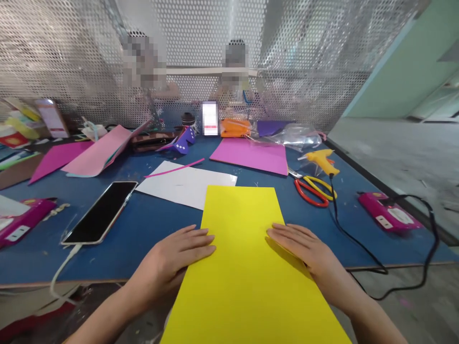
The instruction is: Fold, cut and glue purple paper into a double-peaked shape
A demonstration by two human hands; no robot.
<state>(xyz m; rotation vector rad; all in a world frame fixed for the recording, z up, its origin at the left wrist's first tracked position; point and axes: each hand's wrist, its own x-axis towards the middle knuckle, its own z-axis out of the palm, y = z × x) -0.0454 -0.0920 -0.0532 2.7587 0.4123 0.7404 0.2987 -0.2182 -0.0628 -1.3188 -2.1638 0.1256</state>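
Observation:
A large plain yellow sheet of craft foam or card [240, 267] stretches from the blue table toward me, past the table's front edge. My left hand [179, 253] grips its left edge, fingers stretched over the top face. On the opposite edge, my right hand [304, 248] holds it the same way. Both thumbs are hidden, apparently beneath the sheet. Its far end overlaps a white sheet [179, 188], on which a thin magenta strip [175, 168] lies.
Right of the sheet are scissors [311, 191], a yellow glue gun [322, 161] and a magenta power strip [389, 212] with a black cord. A phone [102, 212] is cabled at left. Pink sheets [251, 155] lie behind. A perforated metal screen [201, 48] backs the table; blurred people show there.

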